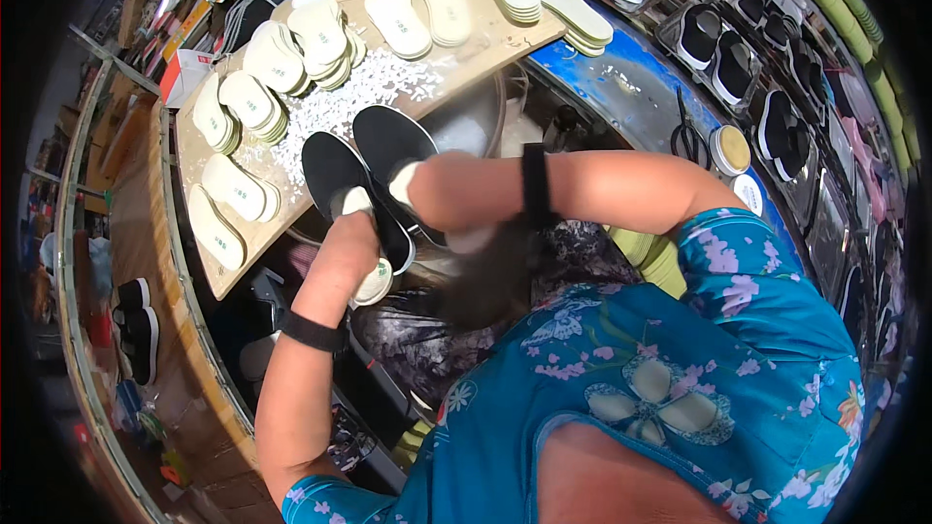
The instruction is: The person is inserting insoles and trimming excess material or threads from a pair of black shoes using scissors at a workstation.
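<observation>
Two black slip-on shoes with white sole edges lie side by side at the table's near edge, the left shoe [327, 167] and the right shoe [384, 136]. My left hand [351, 245] reaches into the opening of the left shoe, fingers mostly hidden. A cream insole [374, 283] sticks out by that wrist, its heel end toward me. Over the right shoe's opening is my right hand [451, 192], smeared by motion, so its grip does not show. Pale patches show at both hands' fingertips; I cannot tell what they are. Each wrist wears a black band.
A tan board [466, 73] carries stacks of cream insoles [275, 56] and scattered white scraps [335, 102]. At right, a blue worn surface [621, 87] holds black scissors [690, 141] and a round tin [730, 148]. Racks of black shoes [699, 34] stand beyond.
</observation>
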`<state>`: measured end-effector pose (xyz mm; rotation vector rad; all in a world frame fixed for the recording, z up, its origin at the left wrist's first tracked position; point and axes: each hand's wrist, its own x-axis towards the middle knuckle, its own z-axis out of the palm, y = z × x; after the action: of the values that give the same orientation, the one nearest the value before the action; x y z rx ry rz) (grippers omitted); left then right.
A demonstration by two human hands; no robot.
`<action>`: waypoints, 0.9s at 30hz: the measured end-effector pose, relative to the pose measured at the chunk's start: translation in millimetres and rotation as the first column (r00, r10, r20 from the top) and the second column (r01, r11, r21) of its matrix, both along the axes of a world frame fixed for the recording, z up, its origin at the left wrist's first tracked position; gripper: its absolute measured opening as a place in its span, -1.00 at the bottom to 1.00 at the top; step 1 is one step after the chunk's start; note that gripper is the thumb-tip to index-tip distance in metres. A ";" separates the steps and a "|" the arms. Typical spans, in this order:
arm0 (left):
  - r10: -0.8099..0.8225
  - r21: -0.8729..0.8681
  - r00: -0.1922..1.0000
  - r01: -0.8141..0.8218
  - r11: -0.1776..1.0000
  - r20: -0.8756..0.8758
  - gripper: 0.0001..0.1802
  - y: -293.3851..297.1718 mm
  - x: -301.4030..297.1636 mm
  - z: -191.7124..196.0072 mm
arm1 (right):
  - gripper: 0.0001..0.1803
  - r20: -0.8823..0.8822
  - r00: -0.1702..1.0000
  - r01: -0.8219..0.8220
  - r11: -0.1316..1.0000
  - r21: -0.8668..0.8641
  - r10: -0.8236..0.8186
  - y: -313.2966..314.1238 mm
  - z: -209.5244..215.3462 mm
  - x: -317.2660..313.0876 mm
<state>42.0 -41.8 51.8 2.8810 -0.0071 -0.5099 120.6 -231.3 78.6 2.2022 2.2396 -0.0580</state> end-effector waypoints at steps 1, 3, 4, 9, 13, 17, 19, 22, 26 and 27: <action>-0.018 0.080 0.999 0.021 0.997 -0.032 -0.86 -0.5 1.9 -4.1 | -0.93 0.030 0.998 0.056 0.998 -0.015 -0.055 15.1 -18.3 7.1; -0.011 0.129 1.000 0.012 0.992 -0.003 -0.86 -9.1 17.4 -11.5 | -0.92 0.056 0.985 0.162 0.986 -0.035 -0.160 20.1 -35.5 12.4; 0.041 0.185 0.999 -0.046 0.982 0.031 -0.84 -12.6 17.1 -12.6 | -0.91 0.079 0.983 0.174 0.980 -0.101 -0.166 23.4 -38.7 8.6; 0.111 0.202 0.986 -0.135 0.970 0.126 -0.84 -18.1 22.7 -18.8 | -0.91 0.045 0.927 0.375 0.925 -0.057 -0.373 37.8 -57.6 17.9; 0.273 0.104 0.926 -0.308 0.946 0.261 -0.85 -25.8 36.0 -31.7 | -0.95 -0.054 0.888 0.458 0.866 0.202 -0.457 50.8 -104.2 23.7; 0.563 -0.099 0.820 -0.572 0.814 -0.106 -0.52 27.8 41.0 -76.1 | -0.90 -0.073 0.874 0.485 0.853 0.193 -0.480 61.1 -91.9 25.3; 0.553 -0.121 0.826 -0.564 0.817 -0.110 -0.49 28.0 49.5 -80.2 | -0.86 -0.080 0.869 0.494 0.862 0.110 -0.488 54.9 -79.7 23.0; 0.702 -0.309 0.712 -0.675 0.670 -0.034 -0.47 45.0 44.4 -95.6 | -0.83 -0.178 0.831 0.535 0.845 0.001 -0.526 63.3 -86.1 22.0; 0.540 -0.530 0.730 -0.680 0.506 -0.420 -0.43 15.8 45.8 -38.3 | -0.81 -0.100 0.987 0.121 0.992 -0.047 -0.125 41.1 -96.8 55.3; 0.484 -0.491 0.714 -0.699 0.519 -0.505 -0.39 18.0 44.4 -31.8 | -0.78 -0.222 0.949 0.177 0.961 -0.211 -0.224 41.7 -82.5 57.2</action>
<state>86.4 -23.8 20.0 1.8822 0.7077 -0.6348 177.8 -189.6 -4.0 2.4209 2.0001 -0.5472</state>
